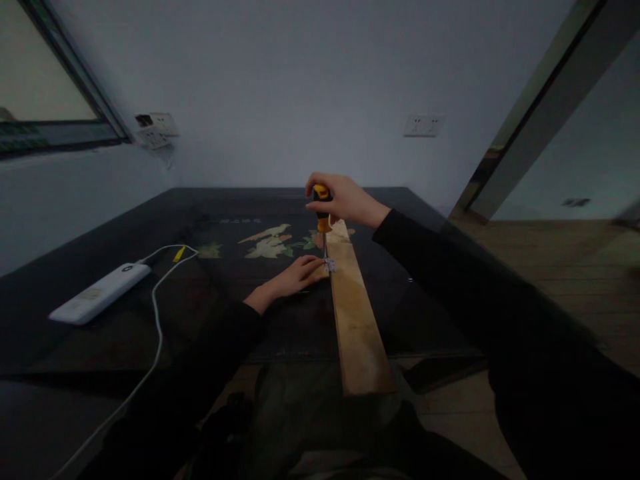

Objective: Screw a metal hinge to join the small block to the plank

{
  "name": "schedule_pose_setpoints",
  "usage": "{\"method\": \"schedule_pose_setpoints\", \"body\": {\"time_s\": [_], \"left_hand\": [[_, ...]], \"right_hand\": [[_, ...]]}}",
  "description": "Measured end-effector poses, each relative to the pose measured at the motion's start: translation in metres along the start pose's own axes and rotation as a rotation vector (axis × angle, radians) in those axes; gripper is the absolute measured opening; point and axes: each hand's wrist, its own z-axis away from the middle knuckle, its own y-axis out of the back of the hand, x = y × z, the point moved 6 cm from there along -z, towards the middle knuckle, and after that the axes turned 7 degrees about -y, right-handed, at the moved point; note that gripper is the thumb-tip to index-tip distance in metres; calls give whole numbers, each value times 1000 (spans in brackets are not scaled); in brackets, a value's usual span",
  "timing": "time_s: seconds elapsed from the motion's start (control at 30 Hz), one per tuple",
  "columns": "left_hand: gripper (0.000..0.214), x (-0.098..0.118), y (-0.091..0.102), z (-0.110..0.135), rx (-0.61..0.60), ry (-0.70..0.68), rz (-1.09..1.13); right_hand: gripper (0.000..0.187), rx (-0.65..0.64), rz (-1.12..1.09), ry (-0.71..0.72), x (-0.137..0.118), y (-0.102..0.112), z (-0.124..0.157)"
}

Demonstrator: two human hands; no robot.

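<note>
Screwdriver with a yellow-and-black handle, tip down over one small metal piece

Two bare hands work at one glossy black worktop. The right hand has its fingers clenched around the handle of the screwdriver, the only tool there. Its single thin shaft points downward, nearly upright, and ends at one small, shiny silver metal piece, whose exact shape is too small to make out.

That metal piece lies at the left edge of one long, flat, pale wooden board. The board runs away from the person across the worktop, its near end jutting past the front edge.

The left hand lies low beside the board, fingers stretched out to the metal piece; I cannot tell whether they pinch it or only press on it. Two black sleeves cover the arms, one each.

Left of the hands, well apart from them, sits one oblong white casing. One thin white cable leads from it, with one yellow tag, and drops past the near edge. One pale, leafy floral picture decorates the worktop beyond the left hand. On the pale wall behind, two white socket plates sit side by side at right.
</note>
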Motion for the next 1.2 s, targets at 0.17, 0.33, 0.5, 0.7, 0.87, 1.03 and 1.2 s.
{"method": "schedule_pose_setpoints", "body": {"time_s": [0.17,0.33,0.5,0.7,0.87,1.03,1.2], "left_hand": [[53,1,1,0,-1,3,21],[55,0,0,1,14,-9,34],[56,-3,-1,1,21,-1,33],[56,-3,-1,1,28,-6,29],[55,-1,-1,2,14,5,17],[55,-4,-1,2,11,4,-1],[56,-4,-2,2,19,-9,14]], "right_hand": [[26,-254,-90,-165,9,2,-8],[30,-305,67,-134,-2,4,-8],[30,-46,431,-40,-12,3,-10],[30,-45,356,-39,-11,-3,-15],[30,-238,94,-103,-10,-1,-18],[37,-378,113,-166,-11,1,-18],[34,-101,468,-102,-14,2,-20]]}}
